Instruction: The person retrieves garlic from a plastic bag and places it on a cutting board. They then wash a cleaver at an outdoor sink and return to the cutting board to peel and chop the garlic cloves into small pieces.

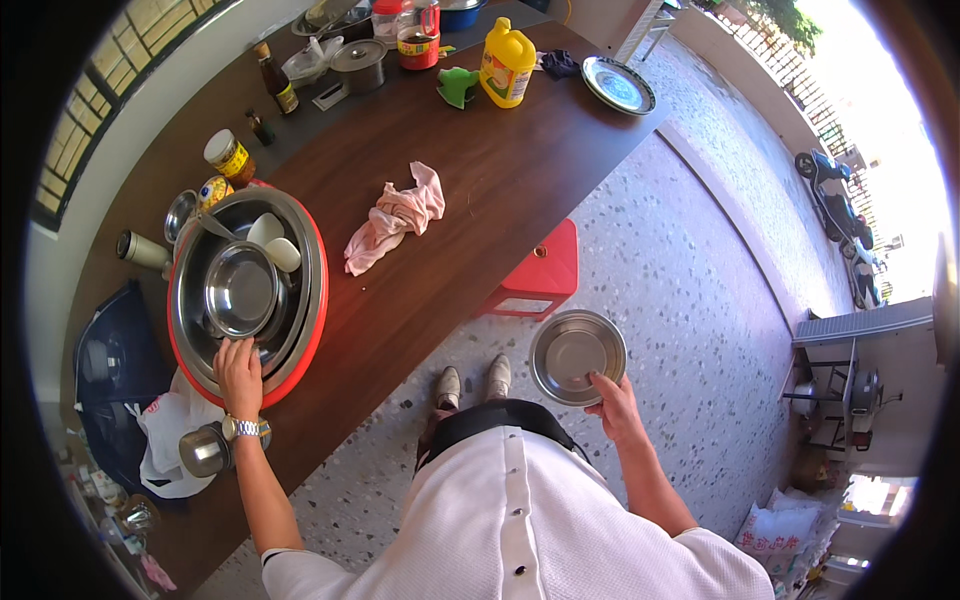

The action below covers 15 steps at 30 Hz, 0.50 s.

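Observation:
In my right hand [616, 405] is a shallow stainless steel bowl [576, 358], held by its rim over the floor, thumb on the inside. My left hand [238, 369] reaches over the near side of a large stainless steel basin [304, 225], its fingertips by a smaller metal bowl [241, 289]. Whether those fingers grip anything is hidden. Two white spoons or ladles [282, 254] and a metal utensil handle [215, 224] also rest in the basin. A red basin [324, 300] surrounds it from below. A pink cloth [397, 216] lies crumpled on the brown table [480, 172].
Beneath the table edge stands a red plastic stool [546, 271]. A yellow jug [508, 67], green sponge [457, 85] and stacked plates [618, 85] are at the far end. Along the wall side stand a sauce bottle [277, 81], lidded pot [360, 66] and cream flask [142, 249].

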Each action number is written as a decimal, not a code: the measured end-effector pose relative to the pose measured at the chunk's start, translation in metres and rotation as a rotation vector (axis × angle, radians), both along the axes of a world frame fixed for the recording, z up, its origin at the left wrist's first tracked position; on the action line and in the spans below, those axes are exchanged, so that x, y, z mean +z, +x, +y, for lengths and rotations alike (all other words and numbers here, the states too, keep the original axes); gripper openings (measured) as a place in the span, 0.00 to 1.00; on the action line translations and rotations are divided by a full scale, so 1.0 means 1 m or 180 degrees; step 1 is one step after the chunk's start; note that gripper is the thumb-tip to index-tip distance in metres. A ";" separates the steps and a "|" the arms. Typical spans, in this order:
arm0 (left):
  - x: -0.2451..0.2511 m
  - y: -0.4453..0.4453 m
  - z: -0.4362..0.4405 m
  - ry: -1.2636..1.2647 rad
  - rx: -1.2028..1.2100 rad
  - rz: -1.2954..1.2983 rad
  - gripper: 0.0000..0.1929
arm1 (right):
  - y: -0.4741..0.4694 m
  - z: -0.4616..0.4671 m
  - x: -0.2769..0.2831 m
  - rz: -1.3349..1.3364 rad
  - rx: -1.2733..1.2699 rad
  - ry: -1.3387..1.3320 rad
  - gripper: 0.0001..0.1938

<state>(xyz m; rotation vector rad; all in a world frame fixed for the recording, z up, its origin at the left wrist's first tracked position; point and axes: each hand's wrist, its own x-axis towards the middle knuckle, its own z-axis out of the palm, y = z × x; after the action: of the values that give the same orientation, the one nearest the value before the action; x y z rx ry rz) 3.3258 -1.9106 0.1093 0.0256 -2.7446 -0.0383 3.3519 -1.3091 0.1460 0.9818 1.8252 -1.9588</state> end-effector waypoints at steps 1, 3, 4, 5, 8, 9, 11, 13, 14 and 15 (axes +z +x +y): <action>0.002 0.000 -0.001 -0.0061 0.0084 -0.0181 0.14 | 0.000 0.002 0.000 0.0024 0.0070 -0.0037 0.18; 0.006 -0.002 -0.003 -0.0092 0.0282 -0.0682 0.15 | 0.001 0.009 -0.002 -0.0071 0.0045 -0.0066 0.18; 0.009 -0.005 -0.003 -0.0061 0.0384 -0.0980 0.15 | 0.001 0.013 -0.004 -0.0023 0.0037 -0.0102 0.18; 0.014 -0.008 -0.001 -0.0046 0.0360 -0.1150 0.15 | 0.001 0.019 -0.007 0.0019 0.0050 -0.0126 0.18; 0.039 -0.018 0.015 -0.0114 0.0798 -0.1632 0.14 | 0.006 0.048 -0.015 0.0071 -0.0137 -0.0309 0.18; 0.047 -0.025 0.028 -0.0108 0.0941 -0.1768 0.13 | 0.008 0.060 -0.019 0.0009 -0.0379 -0.0409 0.18; 0.061 -0.030 0.075 0.0418 0.0996 -0.1188 0.14 | 0.019 0.092 -0.028 0.0151 -0.0697 -0.0658 0.17; 0.063 -0.043 0.150 0.1745 0.0930 -0.0612 0.14 | 0.024 0.130 -0.040 0.0068 -0.1002 -0.0792 0.17; 0.059 -0.051 0.197 0.2398 0.0584 -0.0489 0.15 | 0.026 0.149 -0.045 0.0073 -0.1085 -0.0823 0.16; 0.050 -0.060 0.251 0.2449 0.0406 -0.0511 0.15 | 0.027 0.168 -0.051 -0.0095 -0.1175 -0.0739 0.16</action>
<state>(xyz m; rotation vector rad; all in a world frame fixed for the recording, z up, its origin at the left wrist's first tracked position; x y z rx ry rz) 3.2660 -1.6600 0.1592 0.4257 -2.6962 -1.0828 3.3785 -1.1407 0.0955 1.3338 1.4347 -2.2870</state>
